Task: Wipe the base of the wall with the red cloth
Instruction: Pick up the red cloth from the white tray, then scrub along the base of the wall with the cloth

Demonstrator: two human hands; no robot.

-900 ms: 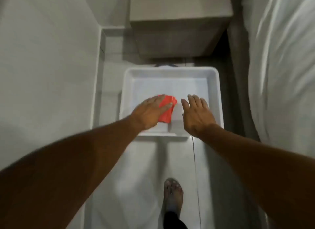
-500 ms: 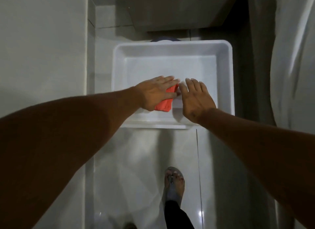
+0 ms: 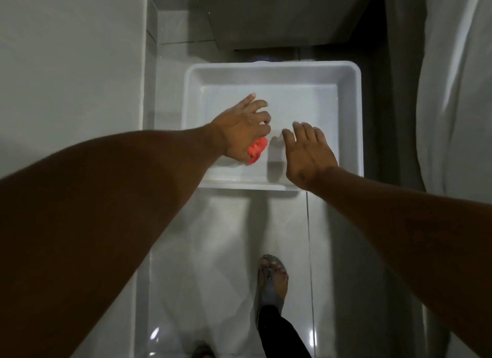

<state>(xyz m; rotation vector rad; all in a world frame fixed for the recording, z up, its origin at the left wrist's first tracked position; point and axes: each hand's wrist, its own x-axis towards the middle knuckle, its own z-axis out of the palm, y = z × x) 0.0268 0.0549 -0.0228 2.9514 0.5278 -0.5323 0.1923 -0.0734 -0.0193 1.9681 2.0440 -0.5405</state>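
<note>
The red cloth (image 3: 256, 150) is bunched up under the palm of my left hand (image 3: 243, 129), which grips it over the near left part of a white plastic tub (image 3: 354, 112). Only a crumpled edge of the cloth shows below the hand. My right hand (image 3: 306, 152) hovers just to the right with fingers spread and holds nothing. The base of the wall (image 3: 149, 72) runs along the left as a pale tiled skirting, left of the tub.
The tub stands on a glossy white tiled floor (image 3: 218, 251). A grey cabinet (image 3: 279, 14) stands behind it. White bedding (image 3: 458, 91) hangs at the right. My foot in a sandal (image 3: 271, 280) is on the floor below the tub.
My left hand has gathered the flat cloth into a bunch and closed on it. My right hand has drawn slightly apart from the cloth.
</note>
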